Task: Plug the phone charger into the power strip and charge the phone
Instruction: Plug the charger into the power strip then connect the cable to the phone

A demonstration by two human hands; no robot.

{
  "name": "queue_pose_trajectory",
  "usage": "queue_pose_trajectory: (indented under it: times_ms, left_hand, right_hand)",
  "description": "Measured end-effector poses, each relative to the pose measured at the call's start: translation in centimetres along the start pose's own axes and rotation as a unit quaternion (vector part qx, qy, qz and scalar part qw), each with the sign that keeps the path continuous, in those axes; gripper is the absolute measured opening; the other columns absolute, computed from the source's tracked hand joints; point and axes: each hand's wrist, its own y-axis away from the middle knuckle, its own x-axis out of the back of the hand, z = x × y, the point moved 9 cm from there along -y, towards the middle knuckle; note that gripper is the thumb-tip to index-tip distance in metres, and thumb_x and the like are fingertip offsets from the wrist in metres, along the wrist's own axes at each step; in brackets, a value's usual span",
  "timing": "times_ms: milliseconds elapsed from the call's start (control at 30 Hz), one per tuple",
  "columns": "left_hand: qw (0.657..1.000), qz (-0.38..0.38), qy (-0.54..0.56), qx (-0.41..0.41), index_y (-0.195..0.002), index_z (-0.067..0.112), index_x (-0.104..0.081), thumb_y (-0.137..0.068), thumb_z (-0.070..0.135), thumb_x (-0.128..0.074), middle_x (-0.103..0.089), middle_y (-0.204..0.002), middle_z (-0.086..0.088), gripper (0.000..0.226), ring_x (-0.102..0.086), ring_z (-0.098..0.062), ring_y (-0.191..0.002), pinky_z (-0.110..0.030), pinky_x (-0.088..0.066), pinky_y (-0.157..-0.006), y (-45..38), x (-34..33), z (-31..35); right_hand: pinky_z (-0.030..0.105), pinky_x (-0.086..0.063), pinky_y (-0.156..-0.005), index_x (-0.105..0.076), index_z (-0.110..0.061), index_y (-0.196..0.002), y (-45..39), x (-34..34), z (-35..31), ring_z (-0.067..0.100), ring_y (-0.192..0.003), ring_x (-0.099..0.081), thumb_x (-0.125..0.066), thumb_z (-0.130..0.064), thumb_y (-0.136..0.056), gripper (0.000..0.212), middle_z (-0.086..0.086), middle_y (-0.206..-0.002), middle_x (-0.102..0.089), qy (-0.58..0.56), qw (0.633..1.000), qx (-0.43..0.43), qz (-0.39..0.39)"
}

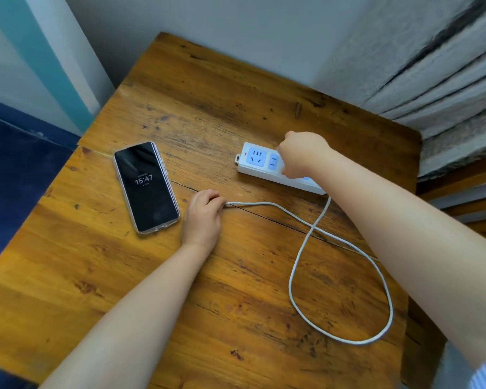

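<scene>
While my right hand point(300, 153) clenches over the white plastic power strip point(264, 167), my left hand's fingers point(216, 200) pinch the limp white braided cable point(292, 276) at its stiffer end.

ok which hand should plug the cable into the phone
Left. The left hand already grips the cable end right beside the phone; the right hand is over at the power strip.
</scene>
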Motion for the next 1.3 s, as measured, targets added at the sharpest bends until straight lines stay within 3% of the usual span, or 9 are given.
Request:
queue_pose_trajectory:
  times_ms: [167,267,400,500,600,733,1100,1200,1300]
  left_hand:
    - [1.0,-0.013,0.0,-0.003,-0.102,0.004,-0.068,-0.087,0.006,-0.056,-0.065,-0.095,-0.021,0.02,-0.054,-0.036,-0.094,-0.039,-0.042,-0.082,0.6,2.7,-1.4]
    - [0.997,-0.003,0.071,0.013,-0.101,0.001,-0.068,-0.087,0.005,-0.056,-0.064,-0.094,-0.015,0.018,-0.055,-0.023,-0.089,-0.026,-0.044,-0.075,1.7,4.6,-2.3]
    - [0.98,-0.005,0.176,0.095,-0.095,0.005,-0.067,-0.084,0.008,-0.061,-0.058,-0.09,0.0,0.013,-0.051,-0.011,-0.083,-0.001,-0.039,-0.062,2.2,5.8,-4.3]
    - [0.968,-0.021,0.218,0.126,-0.099,0.006,-0.064,-0.084,0.01,-0.062,-0.059,-0.093,-0.001,0.016,-0.052,-0.012,-0.085,0.006,-0.039,-0.059,2.5,5.8,-5.2]
    - [0.965,0.031,0.206,0.162,-0.113,0.005,-0.056,-0.087,0.017,-0.058,-0.06,-0.108,-0.012,0.028,-0.053,-0.02,-0.099,-0.002,-0.042,-0.076,2.6,7.1,-6.7]
    - [0.946,0.057,0.011,0.319,-0.137,0.009,-0.026,-0.079,0.042,-0.063,-0.031,-0.143,-0.02,0.076,-0.026,-0.036,-0.131,-0.046,-0.03,-0.107,2.7,8.3,-10.6]
    - [0.929,0.006,-0.103,0.356,-0.142,0.006,-0.005,-0.067,0.054,-0.07,-0.032,-0.142,-0.024,0.11,-0.031,-0.037,-0.127,-0.044,-0.039,-0.099,-0.3,6.6,-9.6]
    - [0.928,-0.009,-0.046,0.371,-0.14,0.004,-0.012,-0.065,0.051,-0.074,-0.036,-0.14,-0.022,0.108,-0.035,-0.037,-0.126,-0.045,-0.04,-0.1,-0.3,7.1,-10.2]
    - [0.877,-0.029,0.237,0.418,-0.132,0.005,-0.032,-0.066,0.039,-0.077,-0.049,-0.133,-0.016,0.087,-0.047,-0.033,-0.12,-0.043,-0.047,-0.094,0.3,5.9,-9.7]
  right_hand:
    - [0.046,-0.037,-0.099,-0.05,-0.015,-0.123,0.6,0.6,-0.7,0.029,-0.11,-0.044,-0.056,-0.03,-0.086,0.04,0.014,-0.12,-0.052,0.089,0.996,-0.03,0.015]
    - [0.049,-0.021,-0.113,-0.056,-0.01,-0.115,2.6,2.3,-3.5,0.031,-0.12,-0.041,-0.055,-0.018,-0.086,0.03,0.015,-0.123,-0.055,-0.036,0.982,0.033,0.185]
    - [0.032,-0.033,-0.105,-0.039,-0.01,-0.132,5.2,-1.6,-9.6,0.025,-0.124,-0.044,-0.048,-0.013,-0.089,0.044,0.011,-0.137,-0.048,-0.398,0.908,0.129,0.033]
    - [0.026,-0.038,-0.088,-0.038,-0.014,-0.133,6.3,-5.0,-12.7,0.023,-0.107,-0.053,-0.049,-0.017,-0.091,0.044,0.012,-0.125,-0.057,-0.441,0.885,0.141,-0.056]
    - [0.025,-0.032,-0.071,-0.061,-0.006,-0.108,6.5,-6.0,-11.5,0.027,-0.092,-0.054,-0.048,-0.017,-0.091,0.024,0.018,-0.105,-0.065,-0.466,0.88,0.09,-0.003]
    - [0.026,-0.035,-0.07,-0.062,-0.006,-0.107,7.6,-7.6,-9.5,0.021,-0.083,-0.05,-0.044,-0.009,-0.092,0.024,0.016,-0.104,-0.065,-0.479,0.877,0.042,0.008]
    - [0.045,-0.047,-0.078,-0.054,-0.005,-0.111,10.3,-6.6,-6.9,0.033,-0.088,-0.058,-0.032,-0.023,-0.097,0.032,0.02,-0.096,-0.066,-0.523,0.843,0.006,0.129]
    - [0.032,-0.036,-0.067,-0.056,-0.005,-0.116,10.5,-6.4,-7.0,0.028,-0.081,-0.055,-0.039,-0.011,-0.095,0.028,0.013,-0.088,-0.063,-0.541,0.828,0.006,0.149]
    - [0.015,-0.027,-0.061,-0.052,-0.004,-0.122,10.9,-5.2,-8.0,0.016,-0.082,-0.045,-0.04,0.002,-0.091,0.034,0.003,-0.085,-0.052,-0.552,0.815,0.031,0.176]
